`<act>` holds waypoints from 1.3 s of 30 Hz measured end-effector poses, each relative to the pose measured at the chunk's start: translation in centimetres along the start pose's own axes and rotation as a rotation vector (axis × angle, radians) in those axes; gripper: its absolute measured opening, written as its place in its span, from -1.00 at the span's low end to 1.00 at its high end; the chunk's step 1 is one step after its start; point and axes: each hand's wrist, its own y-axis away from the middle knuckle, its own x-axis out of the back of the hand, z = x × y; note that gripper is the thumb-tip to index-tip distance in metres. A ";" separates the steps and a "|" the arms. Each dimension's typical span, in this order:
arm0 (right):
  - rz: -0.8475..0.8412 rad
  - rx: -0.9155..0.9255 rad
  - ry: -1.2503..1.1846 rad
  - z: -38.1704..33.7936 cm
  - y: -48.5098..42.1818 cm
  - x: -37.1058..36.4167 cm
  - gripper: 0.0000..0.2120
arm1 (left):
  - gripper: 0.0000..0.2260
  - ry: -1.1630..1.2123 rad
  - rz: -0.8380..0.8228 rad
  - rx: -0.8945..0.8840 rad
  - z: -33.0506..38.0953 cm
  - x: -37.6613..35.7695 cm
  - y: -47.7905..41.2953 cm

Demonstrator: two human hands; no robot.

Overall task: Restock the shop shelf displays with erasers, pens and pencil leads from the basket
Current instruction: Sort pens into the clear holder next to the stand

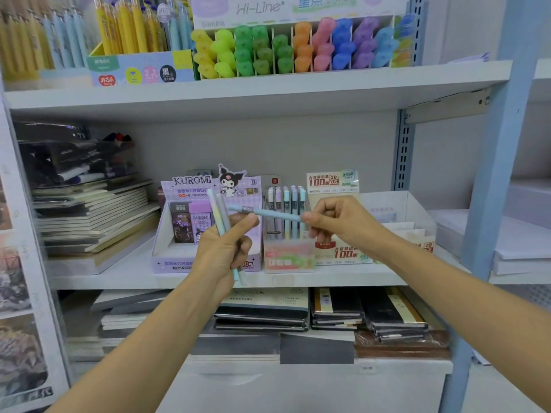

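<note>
Shelving (256, 90): a pale blue-and-white shop unit fills the frame, with stock on three levels.
Highlighter display (298, 49): a Hi-Line carton on the top level, with caps running from yellow through green, orange and pink to blue.
Notebooks (95, 222): a slanting stack at the left of the middle shelf (119, 275).
Kuromi box (190, 181): a lilac display carton in the centre of the middle shelf, partly hidden by the left hand.
Lead box (332, 183): a cream carton printed "100" and "2B 0.5", at the right of the row, behind the right hand.
Pen rack (287, 210): a clear holder of upright pastel pens, between the two cartons.
Left hand (223, 248): raised before the Kuromi box, fingers curled round a bundle of pens (219, 210) that stands nearly upright in the fist.
Right hand (337, 222): raised before the lead box, thumb and forefinger pinching one end of a single blue pen (274, 215).
Blue pen: almost level in front of the pen rack, spanning the gap between the hands, its far end at the bundle just above the left thumb.
</note>
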 end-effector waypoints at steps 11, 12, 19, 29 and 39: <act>-0.029 0.150 0.096 -1.5 -0.3 -2.8 -0.77 | -0.83 -0.130 -0.053 -0.078 -0.1 -1.0 0.9; -0.004 0.167 0.067 -2.0 -0.7 -3.0 -0.75 | -0.85 -0.170 -0.060 -0.071 -0.1 -1.1 0.9; 0.058 0.181 0.007 -3.7 -3.0 -3.3 -0.85 | -0.80 -0.255 -0.119 -0.001 1.0 -0.6 0.1; 0.325 0.141 0.092 -1.4 -6.0 -1.5 -0.84 | -0.77 -0.142 -0.243 0.052 0.5 2.5 -1.1; 0.143 0.130 0.292 0.1 -7.0 -2.2 -0.93 | -0.73 -0.175 -0.310 0.093 -0.5 3.7 -1.7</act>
